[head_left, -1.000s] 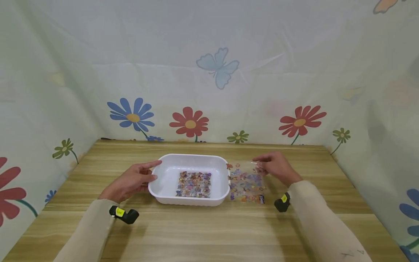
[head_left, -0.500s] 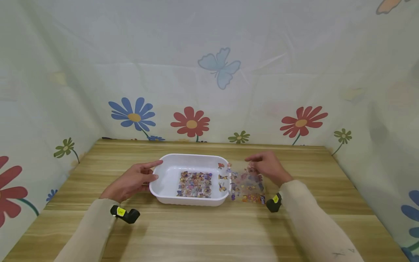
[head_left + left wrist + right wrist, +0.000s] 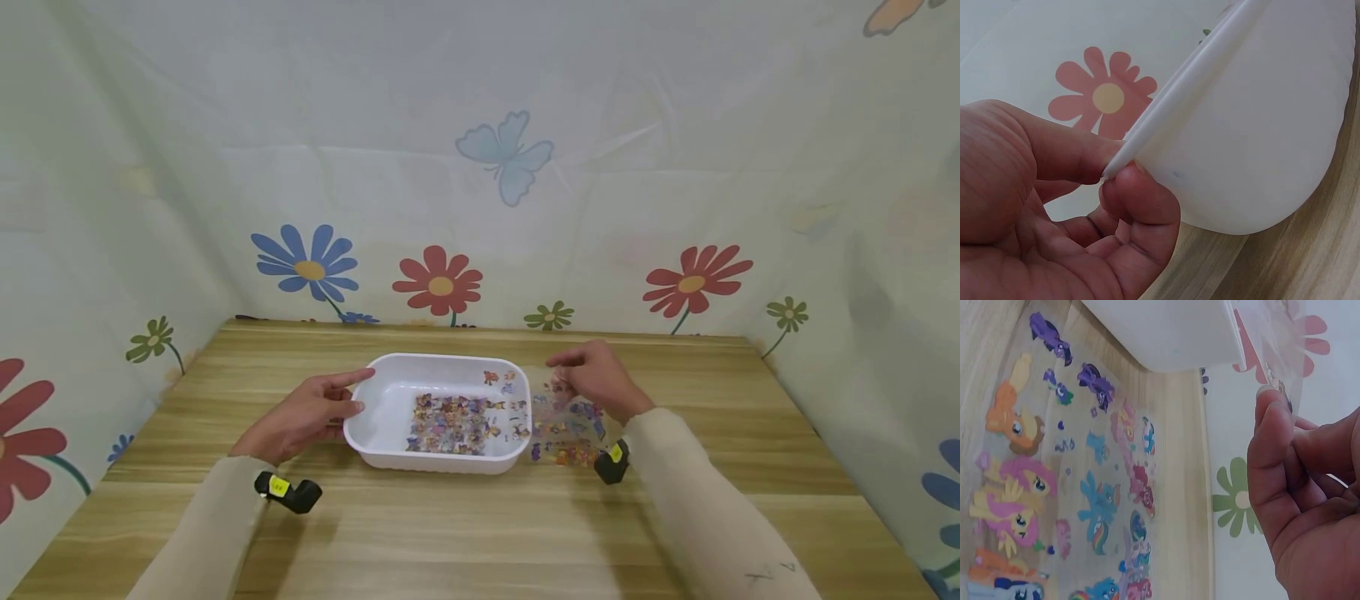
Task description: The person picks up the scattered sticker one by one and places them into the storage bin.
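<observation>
A white plastic tub (image 3: 450, 462) stands on the table, its left rim pinched between the thumb and fingers of my left hand (image 3: 300, 417). The left wrist view shows the same grip on the rim (image 3: 1147, 119) close up. Inside the tub lie clear sticker sheets (image 3: 446, 425) printed with small colourful cartoon figures. Between thumb and finger, my right hand (image 3: 600, 383) pinches one clear sticker sheet (image 3: 498, 407), which reaches over the tub's right rim. Below that hand, more sticker sheet (image 3: 1097, 506) with cartoon ponies lies flat on the wood.
The wood-grain table (image 3: 450, 533) runs back to a pale flowered curtain (image 3: 360, 183), which also closes in both sides. A black wrist camera (image 3: 288, 492) sits on the left sleeve, another camera (image 3: 613, 462) on the right.
My right hand has moved left with the sticker sheet, whose left part now overlaps the tub's inside. Sticker sheet shows on the table behind it. The left hand keeps its grip on the rim.
</observation>
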Available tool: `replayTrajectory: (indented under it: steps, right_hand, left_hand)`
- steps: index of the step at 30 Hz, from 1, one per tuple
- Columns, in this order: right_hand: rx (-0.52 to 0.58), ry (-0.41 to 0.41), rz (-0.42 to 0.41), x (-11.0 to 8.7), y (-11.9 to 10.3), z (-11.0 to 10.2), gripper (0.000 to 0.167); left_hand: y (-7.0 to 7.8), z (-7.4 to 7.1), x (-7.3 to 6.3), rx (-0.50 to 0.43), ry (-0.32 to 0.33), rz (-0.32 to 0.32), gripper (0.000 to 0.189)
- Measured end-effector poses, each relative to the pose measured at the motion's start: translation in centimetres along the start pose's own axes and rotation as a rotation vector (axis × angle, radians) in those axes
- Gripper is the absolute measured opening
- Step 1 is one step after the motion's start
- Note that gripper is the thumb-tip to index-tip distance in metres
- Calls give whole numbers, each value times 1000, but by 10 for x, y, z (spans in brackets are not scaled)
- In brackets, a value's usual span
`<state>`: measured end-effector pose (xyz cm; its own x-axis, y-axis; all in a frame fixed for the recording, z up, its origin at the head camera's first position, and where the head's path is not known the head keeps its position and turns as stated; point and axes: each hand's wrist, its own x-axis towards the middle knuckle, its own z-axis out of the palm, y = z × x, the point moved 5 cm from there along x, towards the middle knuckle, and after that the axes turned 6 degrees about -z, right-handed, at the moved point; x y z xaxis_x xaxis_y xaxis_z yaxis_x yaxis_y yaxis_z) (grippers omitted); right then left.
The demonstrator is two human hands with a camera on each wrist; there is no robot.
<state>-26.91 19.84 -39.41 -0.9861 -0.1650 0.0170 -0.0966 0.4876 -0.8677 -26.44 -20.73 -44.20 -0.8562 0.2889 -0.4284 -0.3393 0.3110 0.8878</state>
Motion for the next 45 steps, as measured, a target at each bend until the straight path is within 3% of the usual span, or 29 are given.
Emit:
replayTrajectory:
  steps: [17, 25, 31, 39, 45]
  right_hand:
    - [39, 12, 59, 10, -17, 21, 26]
    - [-28, 30, 23, 16, -27, 37, 25]
    - [-19, 24, 11, 18, -37, 56, 27]
    - [-129, -6, -14, 19, -51, 78, 30]
    - [-206, -41, -77, 21, -58, 92, 31]
  left_hand:
    - [-2, -1, 1, 6, 3, -6, 66]
    - [-3, -1, 2, -4, -2, 3, 67]
    - [-2, -1, 3, 0, 3, -2, 66]
    - [0, 1, 2, -3, -2, -3, 66]
    - [-1, -1, 2, -2, 3, 1, 66]
